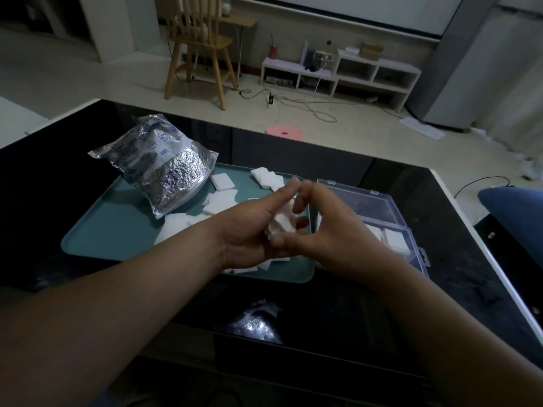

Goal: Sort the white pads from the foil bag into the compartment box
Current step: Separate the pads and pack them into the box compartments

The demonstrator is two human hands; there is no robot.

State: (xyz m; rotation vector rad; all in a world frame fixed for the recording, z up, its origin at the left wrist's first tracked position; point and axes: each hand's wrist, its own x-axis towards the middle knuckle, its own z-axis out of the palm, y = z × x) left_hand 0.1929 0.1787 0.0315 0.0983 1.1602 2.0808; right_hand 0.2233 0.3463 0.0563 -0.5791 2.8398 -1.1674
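A crumpled silver foil bag [164, 168] lies on the far left of a teal tray [117, 227]. Several loose white pads [221, 198] are scattered across the tray. My left hand [249, 227] holds a small bunch of white pads [282, 223] above the tray's right side, palm turned up. My right hand [326, 227] meets it there, thumb and fingers pinching the same bunch. To the right stands the clear plastic compartment box [379, 207] with its lid open; white pads [395, 240] lie in its near compartments.
The tray and box sit on a glossy black table [323, 289] with a white edge on the right. A foil reflection shows near the table's front. A wooden chair, a pink stool and low white shelves stand on the floor beyond.
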